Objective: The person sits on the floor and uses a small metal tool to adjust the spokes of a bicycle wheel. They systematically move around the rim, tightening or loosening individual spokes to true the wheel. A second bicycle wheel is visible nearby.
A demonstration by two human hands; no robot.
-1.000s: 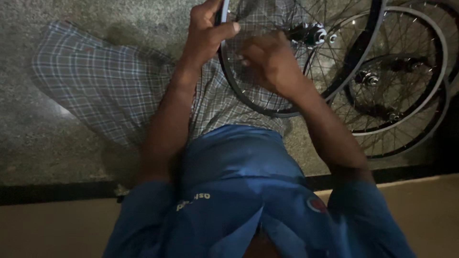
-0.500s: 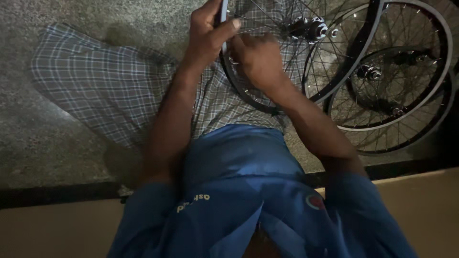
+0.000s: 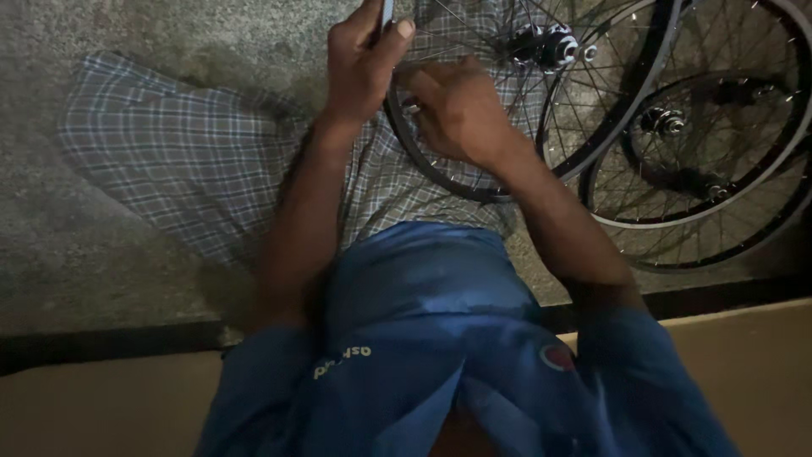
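Black and thin, the rim of the nearest bicycle wheel [image 3: 440,173] curves across the person's lap, lying over the checked cloth [image 3: 169,161] that covers the legs, with its silver hub [image 3: 550,44] further out from the body and to the right. The left hand [image 3: 359,72] sits at the rim's left edge near the top of the view, its fingers [image 3: 397,30] closed tight around a small slim tool [image 3: 387,10], light in colour, that pokes up out of the fist; what kind of tool it is cannot be told, since most of it runs out of view. The right hand [image 3: 457,110] lies just beside the left, inside the rim's curve, fingers bent and narrow as they pinch at the spokes close to the rim; whether they actually hold a spoke or only press on it is not clear. So the rim passes between the two hands, the left on its outer side, the right on its inner side, and both are nearly touching it. The wheel lies roughly flat, tilted toward the person, its spokes running away from the fingers toward the hub. Two more wheels [image 3: 710,135] overlap it on the right, resting on the rough grey floor [image 3: 101,271], well apart from either hand.
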